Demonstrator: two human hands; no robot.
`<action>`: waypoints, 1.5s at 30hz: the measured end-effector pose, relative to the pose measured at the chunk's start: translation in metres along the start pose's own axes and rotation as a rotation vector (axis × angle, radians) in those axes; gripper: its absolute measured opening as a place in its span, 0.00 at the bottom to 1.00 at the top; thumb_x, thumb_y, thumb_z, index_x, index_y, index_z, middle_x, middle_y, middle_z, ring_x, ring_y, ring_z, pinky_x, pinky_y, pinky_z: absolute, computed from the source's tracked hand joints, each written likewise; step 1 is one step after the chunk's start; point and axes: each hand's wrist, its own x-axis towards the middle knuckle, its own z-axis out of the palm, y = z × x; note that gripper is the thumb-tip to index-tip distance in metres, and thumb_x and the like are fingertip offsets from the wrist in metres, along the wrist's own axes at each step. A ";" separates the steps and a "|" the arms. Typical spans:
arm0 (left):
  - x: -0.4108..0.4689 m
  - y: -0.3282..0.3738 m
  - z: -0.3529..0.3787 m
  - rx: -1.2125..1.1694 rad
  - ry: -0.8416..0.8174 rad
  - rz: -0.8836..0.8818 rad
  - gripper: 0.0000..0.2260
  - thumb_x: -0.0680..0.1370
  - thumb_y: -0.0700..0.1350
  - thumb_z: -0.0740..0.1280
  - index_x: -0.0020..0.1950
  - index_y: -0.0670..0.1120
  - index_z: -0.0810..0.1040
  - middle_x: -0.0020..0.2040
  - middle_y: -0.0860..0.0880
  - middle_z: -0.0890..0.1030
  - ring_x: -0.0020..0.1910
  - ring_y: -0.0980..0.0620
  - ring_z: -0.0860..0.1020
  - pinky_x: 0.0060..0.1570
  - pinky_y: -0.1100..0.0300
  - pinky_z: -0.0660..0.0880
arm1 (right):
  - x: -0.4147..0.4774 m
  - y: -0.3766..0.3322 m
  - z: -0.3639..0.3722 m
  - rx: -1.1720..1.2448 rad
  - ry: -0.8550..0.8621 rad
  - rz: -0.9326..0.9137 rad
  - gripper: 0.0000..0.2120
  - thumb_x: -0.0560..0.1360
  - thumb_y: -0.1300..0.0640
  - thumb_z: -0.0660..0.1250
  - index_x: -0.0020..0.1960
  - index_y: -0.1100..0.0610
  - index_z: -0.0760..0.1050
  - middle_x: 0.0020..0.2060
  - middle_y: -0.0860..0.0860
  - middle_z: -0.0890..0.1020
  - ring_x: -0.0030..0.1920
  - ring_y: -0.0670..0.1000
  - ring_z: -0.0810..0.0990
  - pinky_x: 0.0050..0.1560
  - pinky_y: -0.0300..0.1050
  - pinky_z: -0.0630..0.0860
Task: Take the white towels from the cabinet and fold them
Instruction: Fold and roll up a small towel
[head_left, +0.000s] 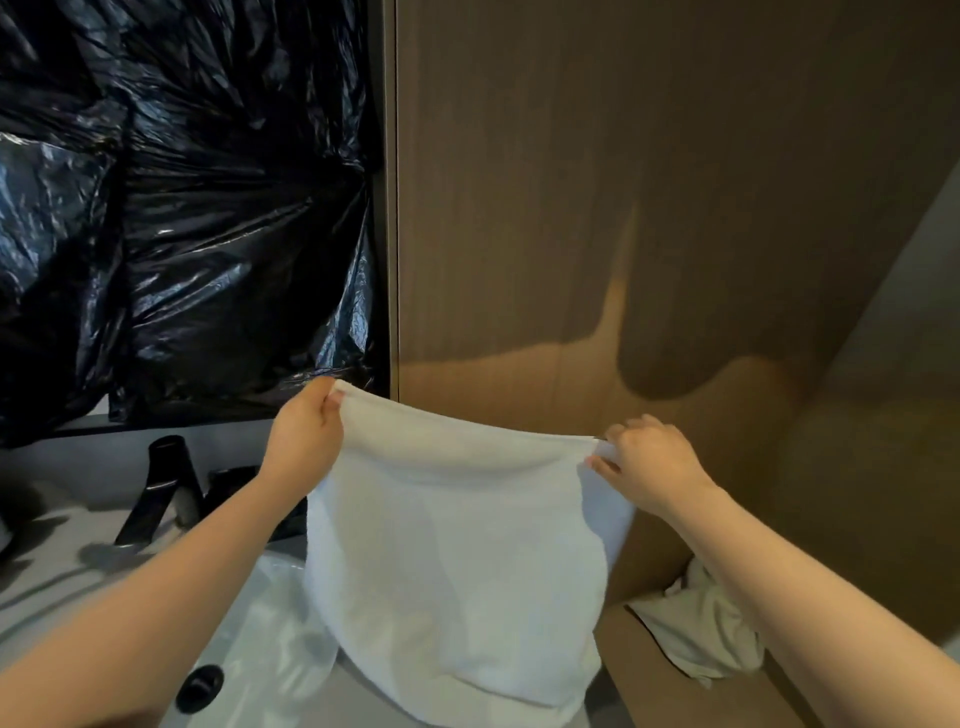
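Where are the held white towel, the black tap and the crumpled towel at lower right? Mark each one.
held white towel (457, 545): head view, middle of the hanging cloth.
black tap (170, 470): head view, its upright body.
crumpled towel (698, 631): head view, its bunched middle.

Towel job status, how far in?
Done: one white towel is picked up. In hand: left hand and right hand pinch its top corners, holding it hanging spread. Left: no folded towel shows, and a second white cloth lies crumpled at lower right.
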 end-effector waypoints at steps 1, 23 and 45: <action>-0.004 0.000 0.001 0.000 -0.034 0.008 0.08 0.83 0.44 0.55 0.51 0.49 0.74 0.38 0.50 0.76 0.39 0.50 0.76 0.37 0.53 0.72 | -0.003 -0.002 0.005 0.040 -0.027 0.015 0.23 0.80 0.39 0.55 0.64 0.54 0.73 0.61 0.52 0.78 0.63 0.54 0.73 0.61 0.50 0.71; -0.105 0.013 0.018 -0.096 -0.340 0.099 0.07 0.80 0.43 0.65 0.51 0.47 0.83 0.43 0.53 0.83 0.43 0.56 0.79 0.44 0.62 0.74 | -0.060 -0.077 0.051 0.808 -0.131 -0.058 0.21 0.80 0.48 0.64 0.71 0.49 0.69 0.69 0.46 0.73 0.66 0.47 0.72 0.64 0.39 0.69; -0.132 0.017 0.029 -0.500 -0.256 -0.124 0.08 0.72 0.36 0.74 0.44 0.49 0.82 0.39 0.55 0.84 0.38 0.58 0.82 0.41 0.70 0.76 | -0.051 -0.135 0.026 1.273 -0.057 -0.266 0.04 0.80 0.57 0.63 0.47 0.52 0.72 0.41 0.41 0.78 0.43 0.45 0.77 0.41 0.34 0.71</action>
